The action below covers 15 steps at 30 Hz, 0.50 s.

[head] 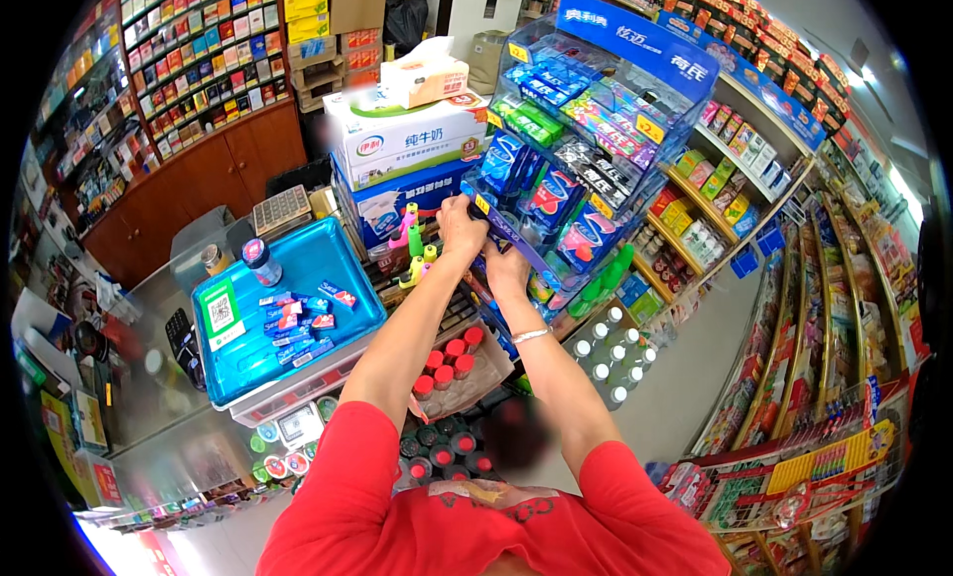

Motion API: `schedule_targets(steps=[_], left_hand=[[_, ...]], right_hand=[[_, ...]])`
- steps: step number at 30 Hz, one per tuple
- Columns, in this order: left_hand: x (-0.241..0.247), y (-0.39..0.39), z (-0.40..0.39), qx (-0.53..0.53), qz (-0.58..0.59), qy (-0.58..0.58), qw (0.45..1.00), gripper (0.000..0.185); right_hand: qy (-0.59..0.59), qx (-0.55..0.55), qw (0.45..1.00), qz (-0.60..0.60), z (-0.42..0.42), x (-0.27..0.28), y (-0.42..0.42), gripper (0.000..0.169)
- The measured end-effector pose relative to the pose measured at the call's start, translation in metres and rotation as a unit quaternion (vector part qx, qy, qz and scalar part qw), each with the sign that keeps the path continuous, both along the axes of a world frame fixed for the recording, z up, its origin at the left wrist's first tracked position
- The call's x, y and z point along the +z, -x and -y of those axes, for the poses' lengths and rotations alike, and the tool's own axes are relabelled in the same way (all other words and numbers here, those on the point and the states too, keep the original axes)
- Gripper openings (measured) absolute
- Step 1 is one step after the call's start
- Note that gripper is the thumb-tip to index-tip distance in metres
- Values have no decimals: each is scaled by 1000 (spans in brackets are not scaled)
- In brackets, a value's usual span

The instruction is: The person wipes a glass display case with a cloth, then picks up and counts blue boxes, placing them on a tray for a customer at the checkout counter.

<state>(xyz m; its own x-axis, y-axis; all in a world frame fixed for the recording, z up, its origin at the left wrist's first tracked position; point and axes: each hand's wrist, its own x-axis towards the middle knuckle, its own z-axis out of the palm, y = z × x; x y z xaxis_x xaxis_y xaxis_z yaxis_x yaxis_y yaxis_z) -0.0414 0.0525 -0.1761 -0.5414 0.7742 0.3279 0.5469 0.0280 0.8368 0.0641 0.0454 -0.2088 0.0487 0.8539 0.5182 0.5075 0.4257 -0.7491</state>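
My left hand (459, 226) is at the left end of a purple-blue shelf strip (514, 237) on a tiered plastic gum display rack (595, 152), its fingers bent around the edge. Just below the strip, my right hand (508, 269) reaches under the rack's lower tier; its fingertips are hidden. Boxes of gum (555, 193) fill the tiers above. To the left, small blue gum packs (287, 327) lie loose in a blue plastic tray (357, 267) with a gum bottle (262, 263) and a green card bearing a printed code (222, 314).
Milk cartons (409, 148) with a tissue pack (424, 81) on top stand behind the hands. A box of red-capped bottles (476, 382) sits below my forearms; white-capped bottles (612, 353) stand at right. A calculator (283, 210) lies behind the tray. Stocked shelves line the right.
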Motion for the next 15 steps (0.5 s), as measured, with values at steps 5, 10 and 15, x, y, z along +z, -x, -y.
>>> schedule_targets(steps=[5, 10, 15], left_hand=[[8, -8, 13, -74, 161, -72, 981, 57], [6, -19, 35, -42, 8, -73, 996, 64], [9, -26, 56, -61, -12, -89, 994, 57]], right_hand=[[127, 85, 985, -76, 4, 7, -14, 47], [-20, 40, 998, -39, 27, 17, -21, 37], [-78, 46, 996, -15, 45, 24, -27, 38]])
